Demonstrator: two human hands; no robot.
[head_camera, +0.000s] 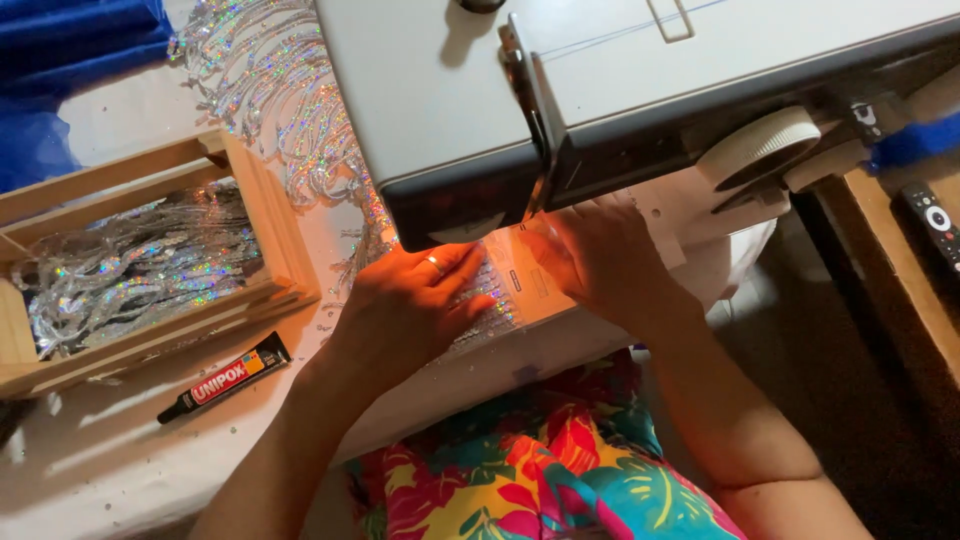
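While lying flat on the sewing machine (640, 90) bed, pressing sequin trim (487, 300) under left hand (415, 300) and right hand (590, 255), both open-palmed; next probably feeding it evenly needleward.

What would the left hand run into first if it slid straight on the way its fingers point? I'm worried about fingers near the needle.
The left hand points up and right along the sequin trim. It would probably first reach the sewing machine's head, where the needle area sits hidden; depth is unclear.
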